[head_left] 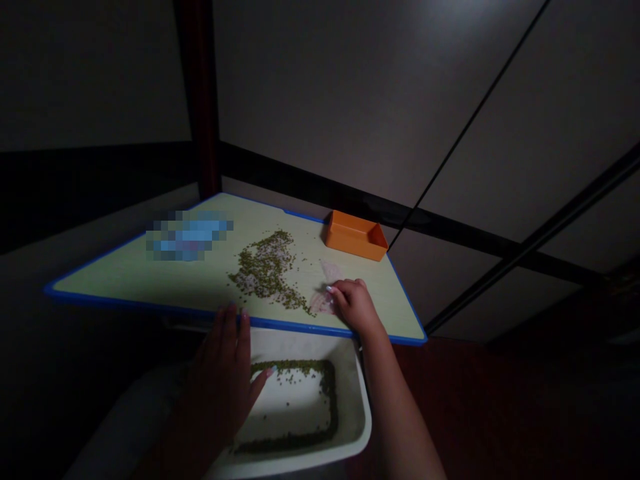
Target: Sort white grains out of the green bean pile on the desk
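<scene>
- While the right hand (353, 303) is bent over the near right part of the board, the green grains (263, 270) lie loose to the left of its grip, in an uneven heap that reaches a little farther out and trails back toward the curled fingers.
- The right hand's fingers are drawn in, with thumb and forefinger close together; whether anything is pinched between them cannot be told.
- Just left of that grip, and again just beyond it, pale pinkish patches (329, 270) show on the surface; printed or lying loose, it is unclear.
- Left of the grip and nearer the body, the left hand (225, 360) has its fingers stretched out and grasps nothing visible; the fingertips overlap the near blue rim (150, 307), and the thumb sticks out sideways over the tub.
- Below the grip and to its left, on the near side of the rim, sits a white tub (367, 407), with more grains gathered along the edges of its floor and a few scattered across the middle.
- Beyond the grip, by the far right edge of the yellowish board (125, 280), stands an orange box (355, 244), open at the top.
- Well to the left of the grip, past the heap, is a blurred blue patch (193, 233).
- Farthest beyond the grip rise grey panels (320, 100) in dim light.
</scene>
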`<act>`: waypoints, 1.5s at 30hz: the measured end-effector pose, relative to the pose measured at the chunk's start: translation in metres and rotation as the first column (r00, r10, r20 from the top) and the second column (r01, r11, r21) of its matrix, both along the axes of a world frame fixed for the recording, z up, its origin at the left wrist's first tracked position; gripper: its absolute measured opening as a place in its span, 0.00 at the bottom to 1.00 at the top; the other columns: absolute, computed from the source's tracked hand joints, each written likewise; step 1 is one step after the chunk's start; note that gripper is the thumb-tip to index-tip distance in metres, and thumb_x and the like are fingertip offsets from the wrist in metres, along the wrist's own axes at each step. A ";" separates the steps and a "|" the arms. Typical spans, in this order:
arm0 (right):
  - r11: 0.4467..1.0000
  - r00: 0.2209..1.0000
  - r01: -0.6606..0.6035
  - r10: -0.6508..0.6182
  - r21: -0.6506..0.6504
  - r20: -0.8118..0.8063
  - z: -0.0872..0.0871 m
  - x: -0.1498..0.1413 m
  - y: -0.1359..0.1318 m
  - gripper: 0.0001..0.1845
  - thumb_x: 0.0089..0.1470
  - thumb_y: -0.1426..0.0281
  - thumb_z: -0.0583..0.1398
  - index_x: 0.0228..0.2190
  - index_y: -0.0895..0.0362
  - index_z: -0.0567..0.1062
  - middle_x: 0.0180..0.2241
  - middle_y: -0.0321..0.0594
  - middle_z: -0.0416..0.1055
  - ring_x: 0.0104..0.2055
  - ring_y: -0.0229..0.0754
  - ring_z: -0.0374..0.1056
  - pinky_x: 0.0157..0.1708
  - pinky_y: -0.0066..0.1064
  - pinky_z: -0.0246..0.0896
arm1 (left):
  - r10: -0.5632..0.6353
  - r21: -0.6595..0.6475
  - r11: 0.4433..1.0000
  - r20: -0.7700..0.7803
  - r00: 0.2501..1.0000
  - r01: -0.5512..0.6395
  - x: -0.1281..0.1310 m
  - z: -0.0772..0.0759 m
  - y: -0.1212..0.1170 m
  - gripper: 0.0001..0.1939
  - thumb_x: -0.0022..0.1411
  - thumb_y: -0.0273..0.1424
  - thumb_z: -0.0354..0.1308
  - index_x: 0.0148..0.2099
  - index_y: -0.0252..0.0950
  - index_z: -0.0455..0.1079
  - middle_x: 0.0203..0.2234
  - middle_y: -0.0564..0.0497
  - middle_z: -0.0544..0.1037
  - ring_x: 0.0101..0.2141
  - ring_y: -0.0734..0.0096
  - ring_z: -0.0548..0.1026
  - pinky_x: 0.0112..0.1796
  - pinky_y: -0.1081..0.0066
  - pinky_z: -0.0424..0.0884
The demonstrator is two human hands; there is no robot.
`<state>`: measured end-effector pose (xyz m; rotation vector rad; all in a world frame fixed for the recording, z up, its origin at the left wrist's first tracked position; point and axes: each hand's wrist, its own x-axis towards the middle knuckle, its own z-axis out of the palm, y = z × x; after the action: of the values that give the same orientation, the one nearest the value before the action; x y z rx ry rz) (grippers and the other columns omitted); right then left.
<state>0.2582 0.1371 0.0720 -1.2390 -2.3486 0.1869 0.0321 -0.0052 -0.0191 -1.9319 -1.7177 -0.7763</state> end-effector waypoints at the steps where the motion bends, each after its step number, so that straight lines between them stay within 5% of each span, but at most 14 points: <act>1: 1.000 1.000 0.012 -0.012 0.003 0.015 0.000 0.000 0.000 0.15 0.65 0.69 0.55 0.28 0.57 0.75 0.29 0.39 0.77 0.35 0.40 0.69 0.43 0.31 0.48 | 0.002 -0.004 1.000 0.004 1.000 -0.002 0.000 0.000 0.000 0.45 0.61 0.42 0.48 0.70 0.21 0.34 0.69 0.24 0.42 0.67 0.33 0.47 0.58 0.43 0.60; 19: 0.949 0.924 0.308 -0.316 0.070 0.215 0.005 -0.005 -0.002 0.17 0.66 0.67 0.52 0.31 0.56 0.78 0.32 0.45 0.80 0.33 0.41 0.70 0.36 0.31 0.46 | 0.004 0.022 1.000 -0.020 1.000 -0.003 -0.001 -0.001 0.001 0.45 0.61 0.42 0.48 0.70 0.19 0.35 0.68 0.22 0.43 0.67 0.33 0.46 0.58 0.43 0.61; 45: 0.999 0.992 0.054 -0.053 -0.005 0.110 0.004 -0.006 -0.003 0.17 0.66 0.68 0.53 0.28 0.58 0.77 0.30 0.41 0.78 0.32 0.39 0.69 0.41 0.31 0.48 | -0.009 0.008 1.000 0.012 1.000 0.009 -0.001 -0.001 0.000 0.44 0.63 0.43 0.46 0.70 0.19 0.36 0.68 0.22 0.42 0.67 0.32 0.46 0.59 0.42 0.59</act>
<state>0.2519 0.1337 0.0757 -1.3460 -2.4066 0.1136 0.0313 -0.0049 -0.0196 -1.9345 -1.7111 -0.7983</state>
